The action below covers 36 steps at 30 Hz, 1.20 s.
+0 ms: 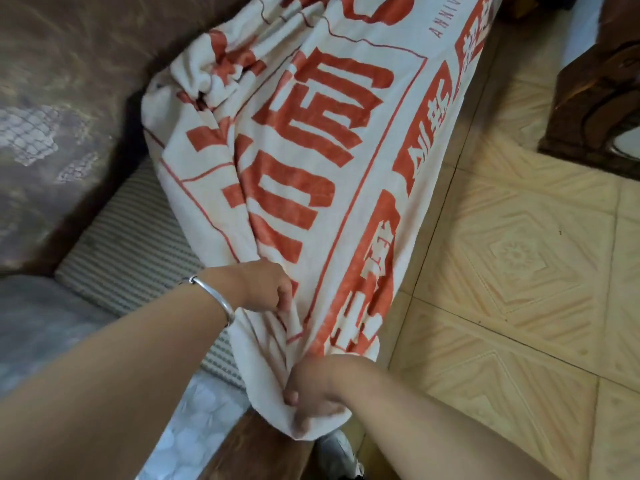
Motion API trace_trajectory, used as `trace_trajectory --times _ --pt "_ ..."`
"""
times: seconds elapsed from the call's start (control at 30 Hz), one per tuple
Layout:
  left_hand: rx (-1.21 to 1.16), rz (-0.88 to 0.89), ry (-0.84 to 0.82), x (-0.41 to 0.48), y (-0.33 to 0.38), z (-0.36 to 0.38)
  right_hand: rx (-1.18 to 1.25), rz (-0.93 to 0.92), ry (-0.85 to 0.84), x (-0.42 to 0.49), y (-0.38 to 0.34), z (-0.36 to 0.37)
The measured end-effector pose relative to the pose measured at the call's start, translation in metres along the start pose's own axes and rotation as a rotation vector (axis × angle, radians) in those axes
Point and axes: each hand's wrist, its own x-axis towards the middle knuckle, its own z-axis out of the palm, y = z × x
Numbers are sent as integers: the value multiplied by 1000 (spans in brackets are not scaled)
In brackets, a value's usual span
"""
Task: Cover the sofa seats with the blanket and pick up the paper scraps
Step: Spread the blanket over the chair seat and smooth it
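A cream blanket [311, 140] with large red-orange characters lies along the sofa seat [131, 230], bunched in folds at its far left and draped over the front edge. My left hand [263, 289], a silver bangle on its wrist, pinches a fold of the blanket's near end. My right hand [311, 393] grips the blanket's near corner over the sofa's wooden front rail [242, 448]. A striped grey seat cushion shows uncovered to the left of the blanket. No paper scraps are visible.
The brown patterned sofa backrest [62, 109] fills the upper left. Beige patterned floor tiles [519, 258] spread to the right. A dark carved wooden piece of furniture [595, 98] stands at the upper right. A white shoe [339, 455] shows at the bottom.
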Motion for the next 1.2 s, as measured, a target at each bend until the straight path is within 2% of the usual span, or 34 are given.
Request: trace_trajectory --times 0.07,0.13,0.17,0.27,0.33,0.43,0.53,0.67,0.7,0.83,0.9,0.97,1.07,1.1,1.13,1.2 --pt "124 -63 -109 -7 1 10 -179 -33 -42 0 -4 13" --pt "233 -106 -152 -12 -2 21 -182 9 20 7 2 17" --pt "289 -115 -149 -13 -3 25 -131 16 101 9 4 14" --pt "457 -103 -138 -8 -5 34 100 37 552 7 7 -2" --pt "506 -112 -152 -9 -6 37 174 60 680 7 6 -11" --pt "567 -132 -101 -18 -8 42 110 63 564 9 1 -12" --pt "517 -191 -101 -28 -16 49 38 7 474 13 -7 -13" --pt "344 -176 -248 -30 -22 60 76 57 600 17 -8 -21" --pt "324 -175 -282 -30 -21 59 66 80 587 18 -7 -22" --pt "337 -211 -429 -32 -4 47 -118 66 285 13 -5 -26" --pt "337 -199 -459 -27 -3 44 -105 36 190 11 -5 -24" --pt "230 -212 -408 -19 -3 39 -66 18 248 11 -7 -27" --pt "140 -136 -91 -8 -4 25 16 77 571 15 -3 -49" --pt "105 -130 -51 -7 -5 20 19 115 623 14 -1 -59" --pt "92 -129 -69 -5 -7 16 0 148 612 14 2 -69" --pt "131 -131 -210 -4 -10 8 -38 160 491 14 3 -83"
